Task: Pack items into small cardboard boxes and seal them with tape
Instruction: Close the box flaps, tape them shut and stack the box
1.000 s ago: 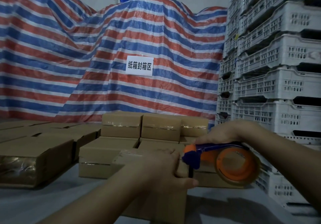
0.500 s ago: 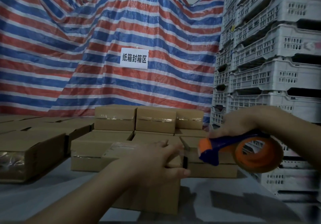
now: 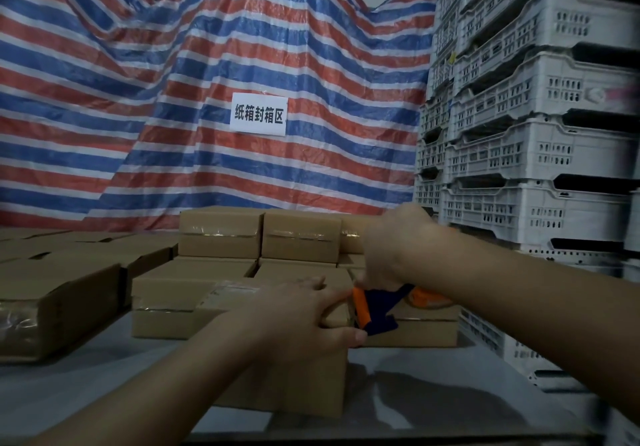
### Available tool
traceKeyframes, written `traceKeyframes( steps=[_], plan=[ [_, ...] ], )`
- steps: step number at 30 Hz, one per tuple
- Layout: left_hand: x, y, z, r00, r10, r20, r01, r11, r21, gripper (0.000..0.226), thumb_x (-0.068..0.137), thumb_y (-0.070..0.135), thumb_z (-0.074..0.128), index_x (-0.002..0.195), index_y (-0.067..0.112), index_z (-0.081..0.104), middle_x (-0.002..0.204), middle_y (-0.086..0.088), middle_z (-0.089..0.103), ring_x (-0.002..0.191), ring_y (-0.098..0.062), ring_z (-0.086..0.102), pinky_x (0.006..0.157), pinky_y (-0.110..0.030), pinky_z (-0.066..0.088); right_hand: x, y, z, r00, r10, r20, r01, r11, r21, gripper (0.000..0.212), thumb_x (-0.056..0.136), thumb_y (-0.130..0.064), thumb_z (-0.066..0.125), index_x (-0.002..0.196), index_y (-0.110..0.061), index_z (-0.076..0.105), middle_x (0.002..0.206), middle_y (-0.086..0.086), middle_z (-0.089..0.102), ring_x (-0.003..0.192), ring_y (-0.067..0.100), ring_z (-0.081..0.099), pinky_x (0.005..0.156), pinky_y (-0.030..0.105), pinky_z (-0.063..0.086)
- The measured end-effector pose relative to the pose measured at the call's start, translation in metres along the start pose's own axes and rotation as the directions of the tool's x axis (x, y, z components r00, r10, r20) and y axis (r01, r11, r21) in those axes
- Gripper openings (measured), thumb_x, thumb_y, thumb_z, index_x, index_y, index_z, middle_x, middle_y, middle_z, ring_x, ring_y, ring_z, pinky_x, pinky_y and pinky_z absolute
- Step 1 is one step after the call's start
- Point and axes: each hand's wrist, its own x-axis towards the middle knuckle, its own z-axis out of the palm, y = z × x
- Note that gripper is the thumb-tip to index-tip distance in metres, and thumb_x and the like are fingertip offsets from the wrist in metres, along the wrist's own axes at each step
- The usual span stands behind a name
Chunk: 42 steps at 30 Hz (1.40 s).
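Swung back in from the right, the tape dispenser (image 3: 375,309) now sits with its blue-and-orange head against the right end of the small cardboard box (image 3: 304,380), where half a second ago it hung in the air well clear of it. The right hand (image 3: 393,250) is bent sharply down at the wrist, back of the hand toward the camera, fingers wrapped around the dispenser's handle; its forearm reaches in from the lower right. The left hand (image 3: 304,310) lies palm-down on the box top, fingers spread over the far right corner and thumb hooked down the near face, pinning the box to the grey tabletop (image 3: 86,393). Dispenser head and left fingertips nearly meet. Sealed boxes (image 3: 221,234) are stacked just behind.
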Motion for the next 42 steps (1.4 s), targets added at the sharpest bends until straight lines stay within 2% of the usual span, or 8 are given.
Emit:
traceKeyframes(
  steps=[5,8,10,14,17,35,38,42],
  plan=[
    [-0.003,0.003,-0.004,1.000,0.001,0.002,-0.001,1.000,-0.011,0.080,0.079,0.087,0.031,0.147,0.054,0.006,0.165,0.002,0.009,0.149,-0.023,0.016,0.112,-0.046,0.024,-0.002,-0.014,-0.007,0.999,-0.041,-0.005,0.039,0.977,-0.211,0.041,0.098,-0.049,0.052,0.078,-0.015,0.044,0.087,0.004,0.054,0.078,0.021,0.054,0.067,0.033,0.043],
    [-0.006,0.003,-0.004,1.000,0.004,-0.011,-0.004,1.000,-0.002,0.080,0.081,0.085,0.032,0.150,0.049,0.009,0.165,0.000,0.010,0.149,-0.024,0.017,0.113,-0.046,0.023,-0.004,-0.031,0.018,0.988,-0.123,0.091,0.150,0.897,-0.417,0.024,0.098,-0.040,0.059,0.103,-0.016,0.058,0.085,0.008,0.048,0.088,0.027,0.055,0.066,0.035,0.040],
    [-0.006,0.002,-0.004,1.000,0.009,-0.025,-0.009,1.000,0.016,0.079,0.082,0.084,0.032,0.150,0.048,0.010,0.165,-0.001,0.011,0.149,-0.025,0.017,0.114,-0.047,0.022,-0.002,-0.032,0.044,0.986,-0.098,0.134,0.137,0.937,-0.322,0.024,0.101,-0.038,0.054,0.116,-0.019,0.059,0.087,0.007,0.049,0.081,0.026,0.051,0.063,0.034,0.038],
    [-0.006,0.003,-0.005,0.999,0.017,-0.035,-0.017,1.000,0.006,0.077,0.083,0.083,0.033,0.149,0.048,0.013,0.164,-0.003,0.014,0.148,-0.027,0.019,0.113,-0.046,0.024,0.000,-0.014,0.090,1.000,-0.002,-0.003,0.002,1.000,-0.008,0.051,0.102,-0.059,0.037,0.077,-0.018,0.053,0.077,-0.002,0.051,0.066,0.014,0.048,0.059,0.027,0.037],
    [-0.006,0.003,-0.006,1.000,0.017,-0.025,-0.018,1.000,-0.019,0.076,0.085,0.081,0.035,0.150,0.048,0.014,0.164,-0.003,0.014,0.148,-0.028,0.018,0.113,-0.046,0.023,0.001,-0.015,0.119,0.985,0.099,-0.143,-0.076,0.984,0.160,0.062,0.095,-0.074,0.028,0.074,-0.023,0.056,0.067,-0.005,0.051,0.055,0.010,0.045,0.050,0.026,0.033],
    [-0.005,0.005,-0.006,0.998,0.050,-0.034,-0.051,0.999,-0.017,0.070,0.087,0.078,0.035,0.148,0.047,0.019,0.158,-0.002,0.028,0.143,-0.025,0.028,0.109,-0.044,0.026,-0.011,-0.031,0.159,0.902,0.359,-0.240,-0.169,0.805,0.569,0.073,0.086,-0.082,0.010,0.066,-0.027,0.053,0.061,-0.009,0.052,0.051,0.001,0.047,0.043,0.022,0.028],
    [-0.006,0.004,-0.006,0.998,0.055,-0.029,-0.055,0.998,-0.025,0.072,0.087,0.078,0.034,0.149,0.047,0.019,0.159,-0.002,0.027,0.144,-0.025,0.026,0.111,-0.044,0.024,-0.010,-0.027,0.137,0.840,0.395,-0.371,0.086,0.579,0.811,0.058,0.089,-0.074,0.012,0.089,-0.034,0.054,0.080,-0.011,0.059,0.069,0.002,0.057,0.059,0.022,0.044],
    [-0.005,0.003,-0.006,0.998,0.052,-0.018,-0.052,0.999,-0.005,0.076,0.085,0.081,0.032,0.150,0.046,0.015,0.162,-0.002,0.020,0.148,-0.025,0.020,0.114,-0.045,0.022,0.008,-0.041,0.102,0.961,0.277,-0.019,0.140,-0.425,0.894,0.061,0.098,-0.066,0.022,0.140,-0.030,0.047,0.143,-0.002,0.052,0.130,0.012,0.048,0.107,0.040,0.038]
  ],
)
